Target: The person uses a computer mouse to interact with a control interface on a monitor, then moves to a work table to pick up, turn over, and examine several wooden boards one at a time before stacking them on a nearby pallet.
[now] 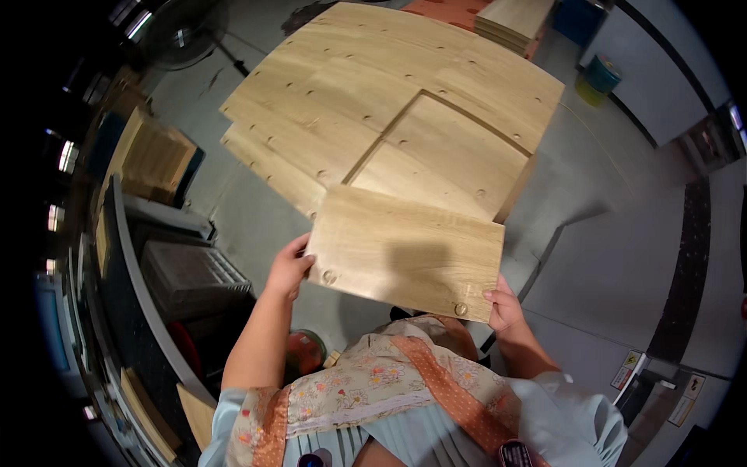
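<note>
Between my two hands is a rectangular light wood panel (pixel 397 241) with a round hole near each of its two near corners. My left hand (pixel 292 266) grips its left edge, the thumb on top. On the panel's right edge, near the front corner, my right hand (pixel 504 303) is closed, also thumb up. Just beyond lies a broad stack of similar wood panels (pixel 334 86) with small round holes. The held panel's far edge overlaps the stack's near side; whether they touch I cannot tell. A lower panel level (pixel 459 159) shows at the stack's near right.
A grey machine surface (pixel 615 265) stands on the right. To the left are a curved-looking bench edge (pixel 140 288), a grey crate (pixel 191 268) and stacked boards (pixel 156 159). A fan (pixel 183 35) and a blue-yellow tub (pixel 597 79) stand farther off.
</note>
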A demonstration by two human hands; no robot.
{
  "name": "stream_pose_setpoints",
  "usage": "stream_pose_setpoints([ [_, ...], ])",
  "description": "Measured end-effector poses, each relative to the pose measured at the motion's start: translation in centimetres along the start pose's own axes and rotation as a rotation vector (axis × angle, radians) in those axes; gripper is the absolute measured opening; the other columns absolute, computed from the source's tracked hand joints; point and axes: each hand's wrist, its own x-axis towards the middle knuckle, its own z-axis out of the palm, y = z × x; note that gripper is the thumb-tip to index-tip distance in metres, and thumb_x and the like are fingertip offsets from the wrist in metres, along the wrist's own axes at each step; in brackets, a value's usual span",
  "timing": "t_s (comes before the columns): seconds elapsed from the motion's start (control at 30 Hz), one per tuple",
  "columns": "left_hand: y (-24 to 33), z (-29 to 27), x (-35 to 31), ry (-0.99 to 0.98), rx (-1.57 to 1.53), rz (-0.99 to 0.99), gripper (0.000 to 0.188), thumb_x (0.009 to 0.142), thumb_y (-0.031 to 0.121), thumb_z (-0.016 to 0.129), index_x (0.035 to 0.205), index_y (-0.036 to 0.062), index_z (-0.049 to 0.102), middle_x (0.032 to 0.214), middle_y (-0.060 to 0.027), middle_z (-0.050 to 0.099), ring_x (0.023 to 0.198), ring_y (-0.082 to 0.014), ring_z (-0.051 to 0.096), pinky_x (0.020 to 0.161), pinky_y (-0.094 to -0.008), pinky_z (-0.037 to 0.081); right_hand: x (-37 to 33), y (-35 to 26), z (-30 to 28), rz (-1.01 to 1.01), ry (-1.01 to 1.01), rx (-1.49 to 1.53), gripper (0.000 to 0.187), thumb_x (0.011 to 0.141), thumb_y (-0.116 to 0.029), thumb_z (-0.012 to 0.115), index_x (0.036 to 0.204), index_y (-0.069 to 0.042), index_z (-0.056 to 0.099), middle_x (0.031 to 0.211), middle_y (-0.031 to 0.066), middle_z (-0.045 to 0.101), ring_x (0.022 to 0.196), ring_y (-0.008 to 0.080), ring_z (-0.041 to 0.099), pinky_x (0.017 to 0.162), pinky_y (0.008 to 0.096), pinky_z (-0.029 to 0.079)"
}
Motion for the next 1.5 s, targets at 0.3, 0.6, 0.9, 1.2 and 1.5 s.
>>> stream_pose_setpoints([
  [0.3, -1.6, 14.0, 10.1, -0.243, 0.107, -0.109, 0.065, 0.086, 0.01, 0.059, 0.141, 0.0, 0.025, 0.141, -0.0132, 0.037, 0.127, -0.0207, 0.039, 0.104, -0.0318, 0.031, 7.9, -6.5, -8.7, -0.389, 0.296, 0.004, 0.064, 0.065, 0.007, 0.049, 0.127, 0.003, 0.036, 0.124, 0.0164, 0.05, 0.114, 0.0302, 0.051, 0.1, 0.0402, 0.041],
  [0.6, 0.2, 21.6, 17.8, -0.242, -0.428, -0.319, 0.022, 0.086, 0.014, 0.059, 0.105, 0.008, 0.049, 0.101, -0.005, 0.058, 0.099, -0.0191, 0.055, 0.091, -0.038, 0.043, 18.4, -10.2, -9.9, -0.301, 0.597, -0.476, 0.042, 0.077, 0.007, 0.05, 0.119, 0.004, 0.05, 0.108, 0.0121, 0.06, 0.1, 0.0229, 0.056, 0.086, 0.0308, 0.042],
  [0.9, 2.6, 25.9, 22.3, -0.047, -0.732, -0.349, 0.035, 0.085, 0.014, 0.057, 0.116, 0.0018, 0.046, 0.127, -0.009, 0.044, 0.12, -0.0237, 0.037, 0.109, -0.0437, 0.021, 20.6, -8.3, -6.5, -0.401, 0.576, -0.455, 0.041, 0.078, 0.005, 0.052, 0.119, 0.004, 0.049, 0.11, 0.0124, 0.059, 0.099, 0.0227, 0.055, 0.087, 0.0312, 0.041],
  [1.2, 4.7, 27.1, 21.7, -0.122, -0.771, -0.31, 0.074, 0.087, 0.016, 0.05, 0.144, -0.0008, 0.006, 0.154, -0.0104, -0.003, 0.141, -0.0267, 0.001, 0.113, -0.0433, 0.006, 20.1, -8.5, -5.0, -0.327, 0.566, -0.438, 0.06, 0.074, 0.007, 0.057, 0.131, -0.001, 0.041, 0.123, 0.0126, 0.053, 0.113, 0.023, 0.049, 0.095, 0.032, 0.037],
  [1.5, 3.5, 25.7, 22.2, -0.137, -0.835, -0.297, 0.069, 0.086, 0.016, 0.05, 0.142, -0.0032, 0.013, 0.153, -0.0133, 0.007, 0.141, -0.0285, 0.003, 0.113, -0.0435, 0.005, 16.5, -7.7, -4.5, -0.302, 0.484, -1.321, 0.064, 0.07, -0.008, 0.071, 0.127, -0.003, 0.043, 0.116, 0.0178, 0.056, 0.111, 0.0298, 0.053, 0.092, 0.0371, 0.043],
])
